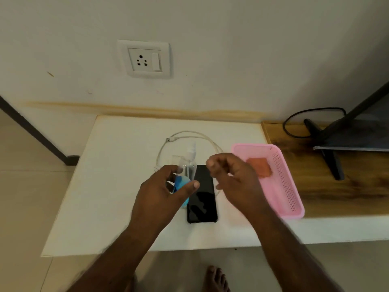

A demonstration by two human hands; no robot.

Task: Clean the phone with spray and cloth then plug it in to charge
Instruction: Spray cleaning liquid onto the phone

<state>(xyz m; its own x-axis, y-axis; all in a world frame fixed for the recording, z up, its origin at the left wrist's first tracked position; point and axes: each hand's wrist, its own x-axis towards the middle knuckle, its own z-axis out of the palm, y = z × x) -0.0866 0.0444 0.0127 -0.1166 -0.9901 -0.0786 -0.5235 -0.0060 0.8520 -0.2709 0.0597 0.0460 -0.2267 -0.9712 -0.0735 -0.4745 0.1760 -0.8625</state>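
White table (109, 186) against a wall, holding: one black phone (202, 197), screen up, lying flat near the front edge; one clear spray bottle (189, 165), upright, just left of the phone's far end; one white charging cable (183, 137), looped behind the bottle, USB plug free on the table. Pink plastic basket (282, 178) to the right, containing an orange-red cloth (260, 167). Wall socket (145, 59) above the table, nothing plugged in. Left hand (166, 192): fingers curled around the bottle's lower part, where a blue patch shows; contact appears likely, though blur obscures it. Right hand (229, 178): loosely curled above the phone, holding nothing.
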